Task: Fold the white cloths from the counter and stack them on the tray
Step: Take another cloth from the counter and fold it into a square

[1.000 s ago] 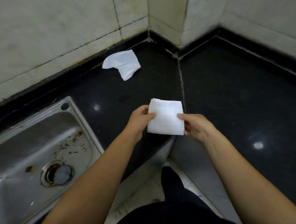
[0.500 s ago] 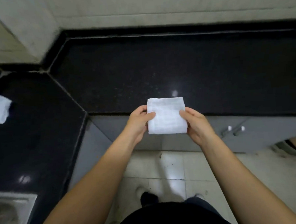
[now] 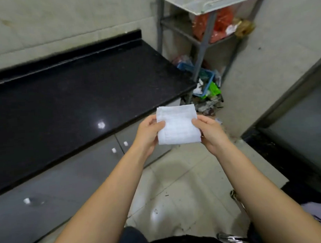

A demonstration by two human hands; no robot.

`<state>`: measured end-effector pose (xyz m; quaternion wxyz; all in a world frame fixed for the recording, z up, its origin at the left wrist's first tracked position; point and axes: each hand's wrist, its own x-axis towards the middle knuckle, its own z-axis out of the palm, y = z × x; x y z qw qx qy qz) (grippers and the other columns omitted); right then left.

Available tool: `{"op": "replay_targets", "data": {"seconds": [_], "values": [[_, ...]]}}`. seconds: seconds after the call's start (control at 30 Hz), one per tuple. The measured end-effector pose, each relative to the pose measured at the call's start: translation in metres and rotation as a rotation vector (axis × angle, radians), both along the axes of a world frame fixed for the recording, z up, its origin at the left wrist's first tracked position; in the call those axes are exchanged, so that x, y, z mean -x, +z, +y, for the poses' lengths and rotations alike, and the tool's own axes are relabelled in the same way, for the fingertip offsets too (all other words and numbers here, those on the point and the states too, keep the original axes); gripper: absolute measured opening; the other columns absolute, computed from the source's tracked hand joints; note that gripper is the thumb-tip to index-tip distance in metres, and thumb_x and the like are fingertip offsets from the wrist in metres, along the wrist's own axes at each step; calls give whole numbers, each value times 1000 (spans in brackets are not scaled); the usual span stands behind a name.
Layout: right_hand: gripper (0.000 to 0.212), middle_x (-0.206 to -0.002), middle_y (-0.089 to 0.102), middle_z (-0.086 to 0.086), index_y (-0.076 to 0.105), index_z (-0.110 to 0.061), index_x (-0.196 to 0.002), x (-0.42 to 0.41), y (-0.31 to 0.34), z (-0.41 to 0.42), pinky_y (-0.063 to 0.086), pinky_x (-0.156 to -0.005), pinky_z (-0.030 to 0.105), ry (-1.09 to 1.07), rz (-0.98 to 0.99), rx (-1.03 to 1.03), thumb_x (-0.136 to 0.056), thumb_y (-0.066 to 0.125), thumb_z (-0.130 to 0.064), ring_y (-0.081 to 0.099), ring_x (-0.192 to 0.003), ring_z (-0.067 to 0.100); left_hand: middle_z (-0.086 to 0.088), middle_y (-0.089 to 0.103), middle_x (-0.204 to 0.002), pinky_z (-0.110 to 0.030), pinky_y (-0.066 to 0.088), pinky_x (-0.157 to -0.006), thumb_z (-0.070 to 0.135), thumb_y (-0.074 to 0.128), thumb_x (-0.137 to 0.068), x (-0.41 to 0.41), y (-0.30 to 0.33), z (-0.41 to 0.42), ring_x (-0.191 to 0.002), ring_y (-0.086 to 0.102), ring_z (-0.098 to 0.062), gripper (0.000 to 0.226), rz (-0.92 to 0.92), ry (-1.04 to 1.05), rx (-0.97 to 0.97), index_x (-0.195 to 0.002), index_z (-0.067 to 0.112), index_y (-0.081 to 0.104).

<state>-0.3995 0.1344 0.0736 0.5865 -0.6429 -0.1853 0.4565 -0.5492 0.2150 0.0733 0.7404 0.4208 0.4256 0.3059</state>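
- White cloth, folded to a neat square, is held in the air at the centre of the frame, past the near edge of the black bench and above the tiled floor.
- The left hand pinches its left edge, thumb on top and fingers curled behind; the right hand grips the right edge the same way.
- No tray shows from where I stand; a metal rack in the upper right carries something dark on top, too blurred to name.
- I take the step in hand to be carrying the folded square to the tray.
- To do it well, I would keep both edges pinched and the cloth level so the layers do not slip open.
- Lower it flat, squared to whatever already lies there, and let go with both hands together.
- A light press on top afterwards should settle the fold.
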Motion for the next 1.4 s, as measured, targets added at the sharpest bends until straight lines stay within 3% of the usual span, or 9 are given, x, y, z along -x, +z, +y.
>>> {"op": "replay_targets", "data": {"seconds": [0.17, 0.33, 0.53, 0.7, 0.83, 1.03, 1.2, 1.33, 1.4], "values": [[15, -94, 68, 5, 64, -10, -105, -97, 7, 14, 51, -64, 27, -106, -11, -41, -94, 53, -8, 64, -78, 17, -4, 64, -89, -27, 53, -61, 2, 53, -91, -103, 10, 26, -76, 62, -17, 12, 15, -84, -46, -93, 12, 60], [12, -90, 68, 3, 64, -13, -95, -186, 26, 80, 53, -60, 25, -125, -95, -93, -95, 53, -10, 64, -78, 18, -8, 65, -93, -30, 54, -62, 9, 52, -94, -193, 28, 90, -78, 63, -19, 10, -5, -88, -117, -93, 11, 62], [14, -100, 70, 4, 67, -19, -94, -291, 83, 191, 52, -75, 34, -102, -248, -200, -94, 54, -14, 66, -91, 21, -9, 61, -92, -32, 47, -61, 11, 53, -94, -298, 83, 207, -76, 59, -21, 7, -16, -79, -293, -97, 8, 58], [19, -84, 68, -3, 66, -21, -82, -363, 143, 273, 49, -68, 27, -75, -389, -283, -94, 54, -12, 64, -70, 8, -3, 61, -83, -30, 46, -59, 13, 54, -93, -366, 141, 285, -69, 57, -16, 7, -16, -51, -407, -89, 12, 58], [19, -96, 68, 8, 67, -22, -81, -429, 179, 345, 47, -79, 38, 19, -487, -324, -92, 55, -12, 61, -89, 23, -4, 60, -82, -32, 46, -61, 14, 53, -94, -419, 173, 347, -69, 56, -16, 12, -34, -2, -499, -83, 13, 58], [13, -96, 66, 7, 63, -18, -82, -527, 204, 472, 49, -83, 36, 153, -525, -302, -91, 57, -11, 61, -87, 20, -6, 59, -87, -29, 53, -60, 14, 51, -96, -507, 204, 440, -72, 59, -15, 11, 11, 156, -476, -85, 15, 54], [5, -77, 58, 0, 61, -12, -91, -581, 230, 569, 42, -63, 25, 312, -637, -289, -90, 57, -9, 53, -69, 12, -2, 51, -70, -17, 46, -40, 10, 48, -96, -557, 223, 505, -51, 55, -8, 20, 58, 314, -451, -77, 15, 47], [12, -86, 62, 4, 66, -11, -97, -600, 220, 618, 43, -73, 30, 441, -695, -217, -87, 60, -12, 58, -85, 22, -4, 53, -71, -25, 48, -49, 13, 51, -95, -572, 213, 543, -61, 54, -14, 19, 185, 356, -361, -77, 13, 46], [18, -93, 63, 5, 66, -8, -103, -606, 207, 627, 42, -75, 30, 476, -718, -169, -87, 60, -13, 58, -89, 22, -5, 54, -70, -22, 48, -45, 15, 53, -94, -573, 200, 552, -58, 53, -15, 19, 232, 351, -334, -77, 14, 46]]}}
